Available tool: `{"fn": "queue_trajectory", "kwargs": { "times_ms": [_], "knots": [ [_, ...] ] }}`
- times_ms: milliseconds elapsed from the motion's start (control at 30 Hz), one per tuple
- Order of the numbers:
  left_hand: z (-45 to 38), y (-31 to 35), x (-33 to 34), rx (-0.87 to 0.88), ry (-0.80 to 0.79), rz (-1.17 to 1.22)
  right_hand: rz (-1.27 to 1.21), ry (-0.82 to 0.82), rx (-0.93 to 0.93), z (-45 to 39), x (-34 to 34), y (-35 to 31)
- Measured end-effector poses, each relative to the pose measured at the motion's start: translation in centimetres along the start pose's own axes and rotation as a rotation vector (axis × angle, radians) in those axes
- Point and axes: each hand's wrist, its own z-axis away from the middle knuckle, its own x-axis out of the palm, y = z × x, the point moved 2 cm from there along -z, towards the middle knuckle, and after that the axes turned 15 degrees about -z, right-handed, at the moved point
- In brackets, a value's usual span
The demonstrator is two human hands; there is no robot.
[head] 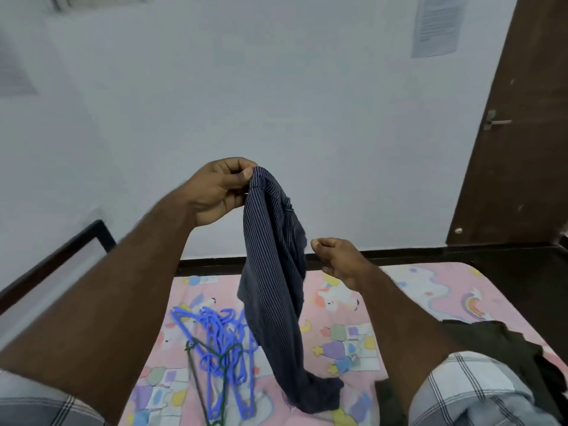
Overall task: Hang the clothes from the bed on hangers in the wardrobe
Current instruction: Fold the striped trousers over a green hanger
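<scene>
My left hand (pixel 219 192) pinches the top edge of a dark blue pin-striped garment (pixel 273 272) and holds it up above the bed. The cloth hangs down, its lower end resting on the pink unicorn bedsheet (pixel 408 290). My right hand (pixel 336 258) hovers just right of the hanging cloth with fingers loosely curled and holds nothing. A heap of blue plastic hangers (pixel 215 342), with a dark green one among them, lies on the sheet below my left arm. A dark garment (pixel 504 345) lies on the bed at the right.
A pale wall rises behind the bed. A dark brown door (pixel 522 133) with a metal handle stands at the right. The black bed frame (pixel 92 238) runs along the left and far edges. No wardrobe is in view.
</scene>
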Motion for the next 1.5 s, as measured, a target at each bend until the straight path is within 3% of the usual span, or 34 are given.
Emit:
{"fn": "queue_trajectory", "kwargs": {
  "times_ms": [133,267,333,467,667,900,1133,1333,1400,1500],
  "knots": [
    [0.7,-1.5,-1.6,-0.055,0.07,-0.004,-0.136,-0.115,0.124,-1.1,1.6,1.0],
    [1.7,-6.2,-3.7,-0.18,0.358,-0.326,-0.192,0.049,0.0,-2.1,1.1,1.5],
    [2.7,-9.1,-4.5,-0.243,0.423,-0.488,-0.132,0.103,-0.086,-2.4,0.3,0.2],
    [4.0,-14.2,-4.7,-0.381,0.394,-0.665,0.141,0.106,-0.199,-2.7,-1.6,-3.3],
    [3.7,-17.7,-2.9,-0.444,0.109,-1.037,0.471,0.131,-0.384,-1.8,-3.3,-7.5],
    [3.6,-19.1,1.5,-0.354,-0.316,-1.402,0.719,0.168,-0.48,-1.0,-3.3,-9.4],
    [4.4,-20.8,2.7,-0.54,-0.354,-1.441,0.887,0.183,-0.538,-1.0,-2.8,-9.9],
    [6.0,-22.2,1.3,-0.662,-0.398,-1.329,0.958,0.217,-0.545,-0.7,-3.5,-10.5],
    [6.8,-23.0,-0.3,-0.665,-0.315,-1.25,0.969,0.235,-0.545,-0.5,-4.1,-10.5],
    [7.7,-23.2,-2.3,-0.616,-0.042,-1.112,0.982,0.246,-0.535,-0.2,-5.0,-10.3]
  ]
}}
